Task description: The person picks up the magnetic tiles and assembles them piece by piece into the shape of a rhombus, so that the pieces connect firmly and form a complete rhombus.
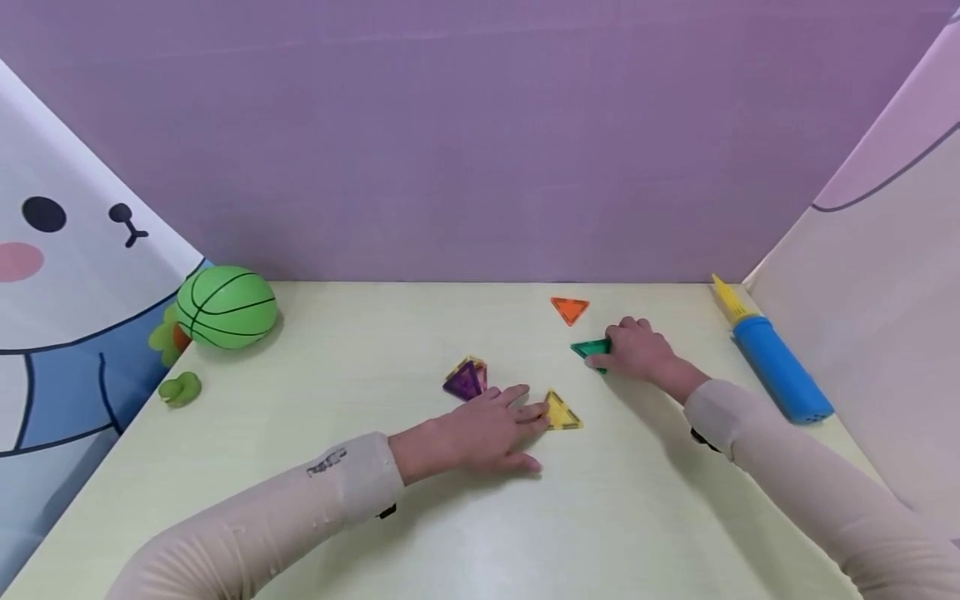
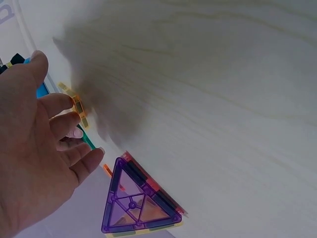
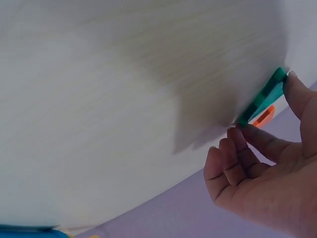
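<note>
From my remote station I log the green tile [image 1: 592, 351], yellow tile [image 1: 562, 414] and orange tile [image 1: 571, 309] as smooth, see-through plastic; the purple tile [image 1: 462, 382] likewise, its translucent face crossed by moulded ribs, dark strips set along the glossy frame. Tabletop [image 1: 360, 342] reads to me as smooth, pale wood-grain with a soft sheen; purple backdrop [image 1: 480, 150], matt, faintly creased cloth. Ball [image 1: 228, 308]: smooth rubber or plastic, low sheen; blue cylinder [image 1: 780, 368]: smooth plastic; sleeves [image 1: 300, 492]: matt, wrinkled cloth.
</note>
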Motion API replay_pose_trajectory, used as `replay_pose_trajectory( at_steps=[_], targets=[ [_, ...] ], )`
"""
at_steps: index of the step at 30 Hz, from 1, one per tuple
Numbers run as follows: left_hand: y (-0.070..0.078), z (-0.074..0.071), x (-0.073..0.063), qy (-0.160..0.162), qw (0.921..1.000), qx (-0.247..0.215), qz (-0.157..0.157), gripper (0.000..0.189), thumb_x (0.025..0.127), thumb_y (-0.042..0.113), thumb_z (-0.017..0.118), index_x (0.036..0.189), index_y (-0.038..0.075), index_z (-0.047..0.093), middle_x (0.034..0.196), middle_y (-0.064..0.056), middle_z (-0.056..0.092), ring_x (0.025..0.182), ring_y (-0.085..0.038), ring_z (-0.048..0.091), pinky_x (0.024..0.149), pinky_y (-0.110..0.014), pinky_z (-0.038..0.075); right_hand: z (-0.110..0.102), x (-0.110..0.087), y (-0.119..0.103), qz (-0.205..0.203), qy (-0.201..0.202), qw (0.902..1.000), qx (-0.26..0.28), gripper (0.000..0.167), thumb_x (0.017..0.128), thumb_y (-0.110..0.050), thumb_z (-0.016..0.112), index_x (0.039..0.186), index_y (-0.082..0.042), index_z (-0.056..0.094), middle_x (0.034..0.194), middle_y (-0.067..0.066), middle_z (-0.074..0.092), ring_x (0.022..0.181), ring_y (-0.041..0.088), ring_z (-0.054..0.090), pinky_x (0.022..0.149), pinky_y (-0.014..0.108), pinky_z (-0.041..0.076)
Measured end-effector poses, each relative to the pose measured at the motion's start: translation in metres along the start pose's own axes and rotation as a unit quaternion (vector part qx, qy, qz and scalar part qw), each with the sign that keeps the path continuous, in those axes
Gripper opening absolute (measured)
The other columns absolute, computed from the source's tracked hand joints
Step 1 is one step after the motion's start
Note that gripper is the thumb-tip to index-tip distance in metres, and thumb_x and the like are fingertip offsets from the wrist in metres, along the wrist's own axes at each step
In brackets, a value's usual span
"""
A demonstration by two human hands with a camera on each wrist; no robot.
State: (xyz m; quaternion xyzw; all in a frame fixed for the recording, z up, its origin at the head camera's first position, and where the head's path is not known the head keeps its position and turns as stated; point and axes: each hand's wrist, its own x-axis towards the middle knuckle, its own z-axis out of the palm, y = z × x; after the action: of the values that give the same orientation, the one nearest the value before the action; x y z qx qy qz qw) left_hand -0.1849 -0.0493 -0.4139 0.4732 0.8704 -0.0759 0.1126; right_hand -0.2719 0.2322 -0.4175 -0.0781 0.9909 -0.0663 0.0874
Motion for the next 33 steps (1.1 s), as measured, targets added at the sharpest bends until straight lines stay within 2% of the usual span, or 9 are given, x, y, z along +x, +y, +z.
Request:
replay_pose_trajectory(
  at_steps=[3, 6, 9, 11, 15, 22, 27, 33],
  targets=[
    [0.000, 0.001, 0.000, -0.001, 1.0000, 0.001, 0.001, 0.073, 0.100, 0.067, 0.034, 0.159, 0.024, 0.028, 0.167, 0.006, 0.022, 0.156, -0.030, 0.016, 0.123, -0.049, 0.026, 0.000, 0.000, 0.000, 0.004, 0.000, 0.9998, 0.017, 0.059, 0.090, -0.050, 0.071, 0.110, 0.004, 0.059, 0.100, 0.018, 0.055, 0.093, 0.032, 0.048, 0.068, 0.037, 0.044],
    [0.001, 0.001, 0.000, -0.001, 1.0000, 0.004, -0.001, 0.073, 0.100, 0.067, 0.034, 0.159, 0.024, 0.028, 0.167, 0.006, 0.022, 0.156, -0.029, 0.016, 0.123, -0.049, 0.026, 0.000, 0.000, 0.000, 0.011, 0.000, 0.9987, 0.050, 0.057, 0.090, -0.046, 0.072, 0.114, 0.001, 0.051, 0.098, 0.017, 0.056, 0.091, 0.031, 0.050, 0.068, 0.036, 0.044],
    [0.001, 0.001, 0.001, -0.002, 1.0000, -0.001, -0.004, 0.073, 0.100, 0.067, 0.034, 0.159, 0.024, 0.029, 0.167, 0.006, 0.022, 0.156, -0.029, 0.016, 0.123, -0.049, 0.026, 0.001, -0.001, -0.001, 0.009, 0.007, 0.9966, 0.081, 0.052, 0.090, -0.037, 0.073, 0.120, -0.003, 0.046, 0.101, 0.018, 0.061, 0.089, 0.030, 0.054, 0.069, 0.037, 0.046],
    [0.001, 0.001, 0.001, -0.002, 1.0000, -0.005, -0.005, 0.072, 0.100, 0.067, 0.034, 0.159, 0.024, 0.029, 0.167, 0.006, 0.022, 0.156, -0.029, 0.016, 0.123, -0.049, 0.026, 0.002, -0.004, -0.005, -0.003, 0.016, 0.9958, 0.090, 0.046, 0.091, -0.030, 0.072, 0.122, -0.005, 0.048, 0.103, 0.018, 0.064, 0.087, 0.029, 0.056, 0.069, 0.038, 0.047],
    [0.002, 0.000, 0.002, -0.001, 1.0000, -0.006, -0.005, 0.072, 0.101, 0.066, 0.033, 0.159, 0.024, 0.028, 0.167, 0.005, 0.021, 0.156, -0.029, 0.015, 0.123, -0.050, 0.026, 0.002, -0.017, -0.015, -0.034, 0.052, 0.9952, 0.075, 0.033, 0.092, -0.019, 0.070, 0.121, -0.007, 0.059, 0.101, 0.014, 0.068, 0.085, 0.028, 0.056, 0.068, 0.039, 0.047],
    [0.005, -0.001, 0.005, 0.006, 0.9999, 0.005, -0.006, 0.072, 0.101, 0.066, 0.032, 0.158, 0.022, 0.030, 0.166, 0.004, 0.023, 0.155, -0.030, 0.017, 0.122, -0.048, 0.027, 0.002, -0.046, -0.033, -0.078, 0.104, 0.9912, 0.028, 0.025, 0.088, -0.016, 0.075, 0.110, -0.008, 0.066, 0.084, 0.007, 0.068, 0.077, 0.025, 0.056, 0.065, 0.039, 0.045],
    [0.007, -0.002, 0.007, 0.004, 0.9999, 0.004, -0.010, 0.073, 0.100, 0.067, 0.032, 0.158, 0.023, 0.031, 0.166, 0.004, 0.025, 0.155, -0.029, 0.019, 0.122, -0.047, 0.028, 0.009, -0.060, -0.043, -0.105, 0.125, 0.9864, 0.020, 0.020, 0.086, -0.017, 0.077, 0.102, -0.009, 0.067, 0.073, 0.003, 0.063, 0.068, 0.020, 0.052, 0.060, 0.036, 0.043],
    [0.009, -0.002, 0.008, 0.006, 0.9999, 0.013, -0.008, 0.073, 0.100, 0.067, 0.032, 0.158, 0.022, 0.032, 0.166, 0.003, 0.025, 0.155, -0.030, 0.020, 0.122, -0.047, 0.028, 0.014, -0.067, -0.052, -0.121, 0.130, 0.9837, 0.029, 0.020, 0.086, -0.019, 0.078, 0.101, -0.010, 0.068, 0.073, 0.000, 0.063, 0.068, 0.017, 0.052, 0.061, 0.034, 0.043]
  ],
)
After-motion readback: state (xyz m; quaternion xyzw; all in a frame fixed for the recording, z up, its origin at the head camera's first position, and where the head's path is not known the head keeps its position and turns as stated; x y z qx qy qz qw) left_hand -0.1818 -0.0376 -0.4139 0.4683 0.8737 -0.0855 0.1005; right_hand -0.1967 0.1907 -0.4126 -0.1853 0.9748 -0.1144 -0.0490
